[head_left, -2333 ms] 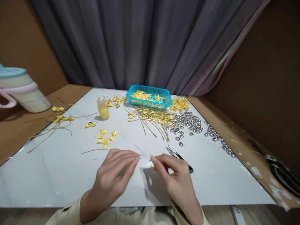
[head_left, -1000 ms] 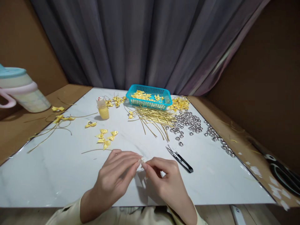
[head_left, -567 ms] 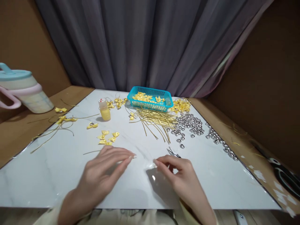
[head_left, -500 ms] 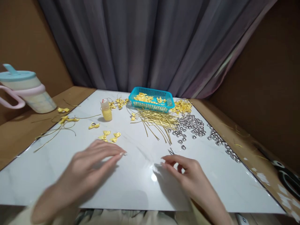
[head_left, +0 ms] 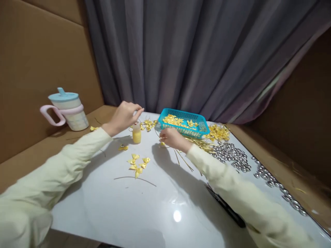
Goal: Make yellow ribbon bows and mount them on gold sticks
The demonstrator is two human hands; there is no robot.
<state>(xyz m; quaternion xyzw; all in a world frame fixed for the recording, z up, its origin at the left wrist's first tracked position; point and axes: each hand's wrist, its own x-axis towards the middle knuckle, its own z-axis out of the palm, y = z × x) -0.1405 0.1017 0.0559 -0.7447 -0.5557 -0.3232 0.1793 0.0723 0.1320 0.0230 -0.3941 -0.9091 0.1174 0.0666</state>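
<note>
My left hand [head_left: 126,117] is raised over the small bottle of yellow liquid [head_left: 136,135], its thumb and fingers pressed together. What it pinches, if anything, cannot be made out. My right hand [head_left: 173,138] reaches in front of the blue basket [head_left: 205,131], fingertips closed just above a small yellow bow [head_left: 162,145]. Whether it touches that bow is unclear. Several yellow satin bows [head_left: 138,171] lie together on the white tabletop, with one thin gold-coloured stem [head_left: 134,177] in front of them. Another bow with a silver bead [head_left: 123,147] rests left of the bottle.
Gold stems [head_left: 200,144] are piled before the basket, partly behind my right arm. Silver beads [head_left: 231,155] spread along the right. A black slim tool [head_left: 227,209] lies beside my right forearm. A lidded tumbler [head_left: 74,113] stands at the far left, before cardboard walls and a grey curtain.
Both hands have moved forward, away from the near part of the table. My left hand is now above the bottle, my right by the basket. The view has shifted left.
</note>
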